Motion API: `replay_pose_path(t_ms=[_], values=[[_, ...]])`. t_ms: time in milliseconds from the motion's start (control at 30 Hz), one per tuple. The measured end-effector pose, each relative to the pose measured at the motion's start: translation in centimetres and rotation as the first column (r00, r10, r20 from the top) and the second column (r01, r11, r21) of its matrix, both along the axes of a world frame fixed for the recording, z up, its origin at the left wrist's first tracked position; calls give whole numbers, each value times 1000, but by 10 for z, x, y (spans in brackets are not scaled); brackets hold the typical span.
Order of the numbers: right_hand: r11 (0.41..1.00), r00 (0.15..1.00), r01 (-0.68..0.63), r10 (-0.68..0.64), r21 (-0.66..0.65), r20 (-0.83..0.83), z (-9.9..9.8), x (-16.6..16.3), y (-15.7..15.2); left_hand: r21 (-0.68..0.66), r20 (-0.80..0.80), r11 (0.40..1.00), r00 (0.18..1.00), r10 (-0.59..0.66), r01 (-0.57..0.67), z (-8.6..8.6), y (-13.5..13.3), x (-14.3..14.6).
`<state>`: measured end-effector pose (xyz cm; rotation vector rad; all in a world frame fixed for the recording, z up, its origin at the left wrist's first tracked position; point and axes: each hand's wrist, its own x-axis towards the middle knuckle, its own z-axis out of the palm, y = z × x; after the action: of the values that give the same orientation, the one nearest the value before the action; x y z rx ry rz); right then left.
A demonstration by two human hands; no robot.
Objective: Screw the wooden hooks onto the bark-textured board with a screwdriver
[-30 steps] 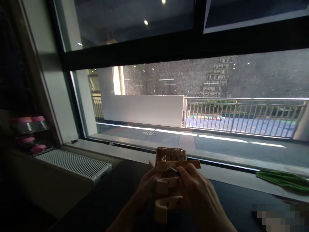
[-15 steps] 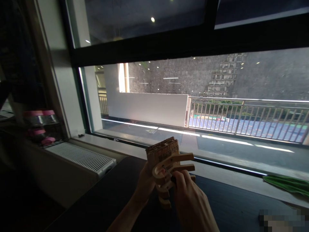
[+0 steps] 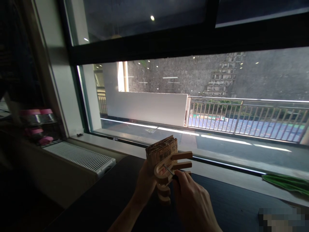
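Note:
My left hand (image 3: 145,182) grips a wooden rack (image 3: 162,154) from its left side, above the dark table. The rack has a block-like body with a rough, splintered top edge and several pale curved wooden hooks (image 3: 181,156) on its front. Closed around the dark handle of a screwdriver, my right hand (image 3: 193,198) is at the lower right of the rack. The thin metal shaft of the screwdriver (image 3: 168,169) slants up to the left, its tip against the inside of a curved hook. Whether a screw sits under the tip is too small to tell.
A dark table (image 3: 231,206) lies beneath my hands. Behind it run a pale sill (image 3: 217,174) and a large window. A white radiator (image 3: 79,158) and pink-lidded jars (image 3: 36,116) stand left. At right are a green leaf-like item (image 3: 287,184) and a pixelated patch.
The rack has turned slightly, its hook ends shifting a little left. More of the screwdriver's shaft shows, and my right hand has shifted slightly. Both grips stay the same.

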<state>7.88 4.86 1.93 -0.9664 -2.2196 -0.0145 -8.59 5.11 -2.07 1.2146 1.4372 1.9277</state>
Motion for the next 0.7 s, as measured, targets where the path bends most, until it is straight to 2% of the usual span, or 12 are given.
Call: replay_pose_path(t_ms=[200, 300, 400, 600, 700], values=[[998, 997, 6, -11, 58, 75, -2, -2, 1, 2, 33, 1000, 999, -18, 18, -1, 0, 2], [999, 998, 6, -8, 40, 59, 0, -1, 2, -11, 11, 1000, 1000, 4, -4, 2, -1, 4], [1000, 1000, -5, 6, -27, 23, 4, 2, 2, -13, -1, 1000, 1000, 10, -10, 4, -2, 6], [970, 993, -28, 0, -242, -115, 8, 7, 4, -9, -37, 998, 997, 65, -65, 8, -4, 10], [967, 990, -61, 26, -248, -140, 8, 8, 4, -20, -40, 997, 997, 68, -69, 9, -4, 11]])
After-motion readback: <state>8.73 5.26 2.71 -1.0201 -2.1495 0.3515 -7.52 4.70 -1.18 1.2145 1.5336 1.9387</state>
